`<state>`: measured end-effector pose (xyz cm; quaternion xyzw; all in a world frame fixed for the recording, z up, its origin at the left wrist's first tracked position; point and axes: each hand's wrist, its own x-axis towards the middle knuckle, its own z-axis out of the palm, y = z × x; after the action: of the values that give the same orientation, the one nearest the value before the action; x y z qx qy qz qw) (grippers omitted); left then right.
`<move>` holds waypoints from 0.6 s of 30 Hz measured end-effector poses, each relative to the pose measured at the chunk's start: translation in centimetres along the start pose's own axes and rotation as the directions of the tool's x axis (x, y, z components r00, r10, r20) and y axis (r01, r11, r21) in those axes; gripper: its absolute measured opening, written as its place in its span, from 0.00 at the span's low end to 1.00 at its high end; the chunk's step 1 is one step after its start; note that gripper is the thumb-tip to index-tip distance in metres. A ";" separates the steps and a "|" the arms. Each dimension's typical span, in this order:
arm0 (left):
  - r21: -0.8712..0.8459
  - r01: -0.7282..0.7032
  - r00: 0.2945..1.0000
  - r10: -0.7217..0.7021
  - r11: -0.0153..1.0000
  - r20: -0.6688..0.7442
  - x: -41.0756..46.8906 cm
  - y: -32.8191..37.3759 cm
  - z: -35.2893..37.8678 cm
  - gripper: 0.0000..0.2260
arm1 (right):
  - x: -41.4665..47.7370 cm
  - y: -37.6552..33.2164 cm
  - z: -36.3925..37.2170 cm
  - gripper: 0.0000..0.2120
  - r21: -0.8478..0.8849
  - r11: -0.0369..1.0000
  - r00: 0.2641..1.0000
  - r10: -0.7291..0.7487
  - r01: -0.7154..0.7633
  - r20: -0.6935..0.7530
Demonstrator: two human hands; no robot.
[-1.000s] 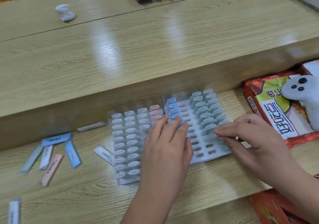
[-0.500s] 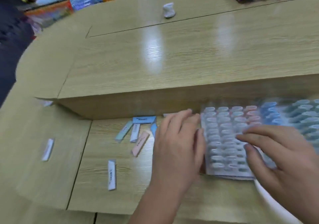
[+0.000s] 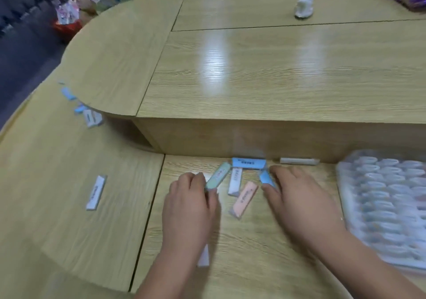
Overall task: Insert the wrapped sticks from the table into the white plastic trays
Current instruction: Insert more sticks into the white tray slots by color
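Wrapped sticks gathering from tabletop, left grip pinching green stick, right grip pinching blue stick; next, probably lifting and slotting upright into white trays.

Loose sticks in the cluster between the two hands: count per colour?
Blue sticks: 2, one at the right hand fingers
Green stick: 1, pinched by the left hand
White stick: 1
Pink stick: 1
Total: 5
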<state>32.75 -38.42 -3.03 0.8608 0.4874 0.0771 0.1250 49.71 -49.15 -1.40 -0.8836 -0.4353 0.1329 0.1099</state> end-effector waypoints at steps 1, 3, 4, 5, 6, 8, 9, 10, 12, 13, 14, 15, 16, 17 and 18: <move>0.004 0.004 1.000 -0.004 1.000 -0.016 0.5 0.0 0.2 0.13 | 0.4 0.0 0.3 0.19 0.015 1.000 1.000 0.026 -0.026 0.003; -0.009 0.023 0.998 -0.023 1.000 -0.054 1.2 0.1 0.5 0.11 | 1.0 0.0 0.7 0.17 0.034 0.997 0.998 0.063 -0.063 -0.015; -0.028 0.039 0.997 -0.041 0.999 -0.066 1.4 0.1 0.6 0.10 | 1.2 -0.1 0.8 0.16 0.038 0.997 0.997 0.073 -0.072 -0.025; -0.056 0.056 0.996 -0.060 0.997 -0.069 1.4 0.1 0.6 0.09 | 1.3 -0.1 0.9 0.15 0.042 0.996 0.996 0.077 -0.076 -0.032; -0.090 0.069 0.995 -0.075 0.994 -0.065 1.5 0.1 0.5 0.06 | 1.4 -0.1 1.0 0.13 0.054 0.996 0.996 0.077 -0.075 -0.040; -0.171 0.100 0.993 -0.109 0.980 -0.045 1.5 0.1 0.2 0.04 | 1.5 0.1 1.0 0.10 0.128 0.989 0.996 0.081 -0.074 -0.044; -0.223 0.124 0.990 -0.136 0.967 -0.039 1.4 0.0 0.1 0.06 | 1.4 0.2 0.9 0.08 0.189 0.979 0.995 0.086 -0.076 -0.043; -0.283 0.146 0.986 -0.161 0.948 -0.033 1.4 0.0 -0.1 0.07 | 1.3 0.3 0.8 0.07 0.261 0.962 0.995 0.088 -0.074 -0.043; -0.396 0.155 0.982 -0.184 0.905 -0.036 1.0 0.1 -0.8 0.08 | 0.8 0.6 0.2 0.07 0.413 0.909 0.995 0.086 -0.055 -0.055; -0.444 0.139 0.983 -0.180 0.885 -0.050 0.7 0.4 -1.2 0.08 | 0.2 0.8 -0.4 0.07 0.490 0.871 0.994 0.085 -0.041 -0.067; -0.488 0.112 0.984 -0.166 0.866 -0.070 0.3 0.8 -1.7 0.08 | -0.5 1.1 -1.1 0.09 0.568 0.823 0.993 0.085 -0.024 -0.081; -0.527 0.075 0.985 -0.145 0.846 -0.093 -0.1 1.5 -2.3 0.08 | -1.3 1.4 -2.0 0.11 0.639 0.769 0.991 0.088 -0.006 -0.096; -0.561 0.029 0.986 -0.115 0.827 -0.119 -0.4 2.4 -2.8 0.09 | -2.3 2.0 -3.0 0.13 0.696 0.718 0.989 0.095 0.011 -0.114; -0.586 -0.025 0.986 -0.075 0.810 -0.146 -0.8 3.6 -3.3 0.10 | -3.4 2.8 -4.0 0.14 0.735 0.678 0.986 0.104 0.026 -0.131; -0.606 -0.080 0.985 -0.032 0.792 -0.172 -1.1 5.0 -3.7 0.11 | -4.5 3.7 -4.9 0.14 0.762 0.647 0.982 0.117 0.038 -0.148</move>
<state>35.29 -41.33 1.93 0.7704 0.4344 0.3061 0.3523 51.44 -55.31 2.71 -0.7733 -0.3078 0.2238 0.5071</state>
